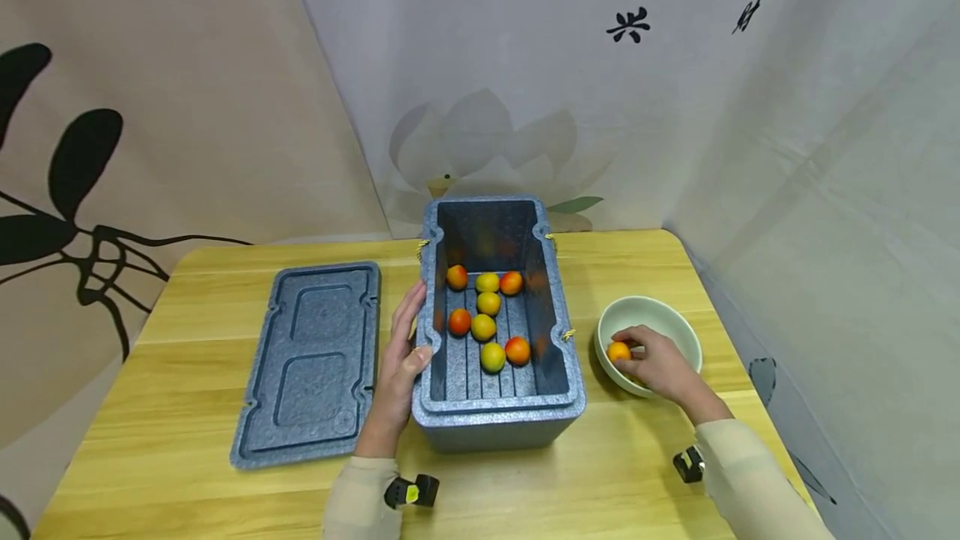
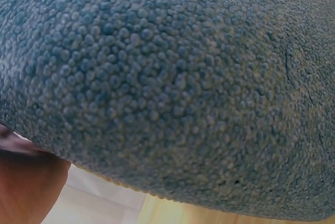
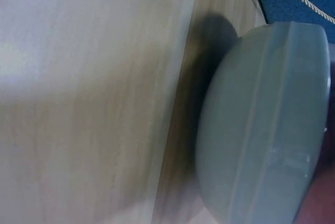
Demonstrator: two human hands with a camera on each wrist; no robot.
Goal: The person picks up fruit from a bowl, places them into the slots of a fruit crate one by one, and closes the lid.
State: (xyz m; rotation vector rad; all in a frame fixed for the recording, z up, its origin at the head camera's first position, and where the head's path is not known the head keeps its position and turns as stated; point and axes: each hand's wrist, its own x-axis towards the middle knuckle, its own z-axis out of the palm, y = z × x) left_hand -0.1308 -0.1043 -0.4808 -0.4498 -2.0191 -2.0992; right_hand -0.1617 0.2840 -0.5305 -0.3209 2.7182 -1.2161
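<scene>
So, left hand (image 1: 401, 365) flat against box (image 1: 495, 419) side, thumb over rim, right hand (image 1: 660, 363) right of box, fingers pinching fruit (image 1: 618, 352) in bowl (image 1: 678, 325)

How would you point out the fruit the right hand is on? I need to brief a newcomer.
Start at the open blue-grey foam box in the middle of the wooden table. Just right of it sits a pale green bowl. The orange fruit under the right hand there is the only one outside the box.
</scene>
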